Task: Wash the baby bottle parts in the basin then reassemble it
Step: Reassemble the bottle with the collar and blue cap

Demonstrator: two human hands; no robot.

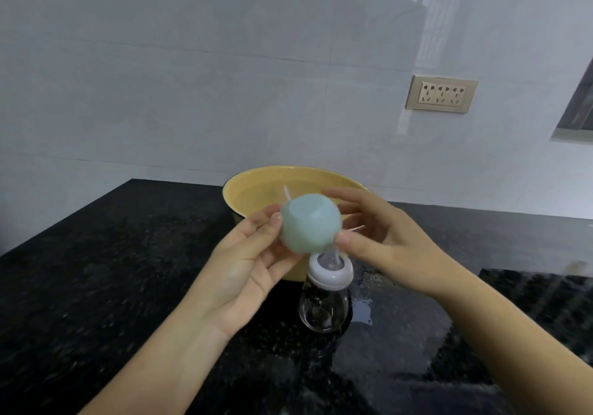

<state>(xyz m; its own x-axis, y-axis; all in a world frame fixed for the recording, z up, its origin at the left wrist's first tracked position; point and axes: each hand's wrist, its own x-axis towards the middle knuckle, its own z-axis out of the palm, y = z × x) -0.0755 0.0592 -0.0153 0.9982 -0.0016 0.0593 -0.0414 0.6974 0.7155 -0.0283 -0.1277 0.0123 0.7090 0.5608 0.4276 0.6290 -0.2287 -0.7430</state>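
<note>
The black speckled counter (pixel 134 286) is wet in patches, with a small puddle (pixel 362 310) just right of the baby bottle (pixel 322 308). The clear bottle stands upright on the counter, its white collar (pixel 333 276) and clear nipple (pixel 330 262) already fitted.

Directly above the nipple, both hands hold the pale blue-green cap (pixel 309 225), tilted so its closed end faces the camera. The left hand (pixel 247 264) grips it from the left, thumb on top and fingers (pixel 279 264) curled beneath. The right hand (pixel 388 241) pinches the right side, the thumb pressed to the lower edge and the other fingers loosely curved behind, somewhat blurred.

Just behind stands the yellow basin (pixel 231 196), holding water and a thin white stick (pixel 287 193). On the far tiled wall sits a socket plate (pixel 441 93).
</note>
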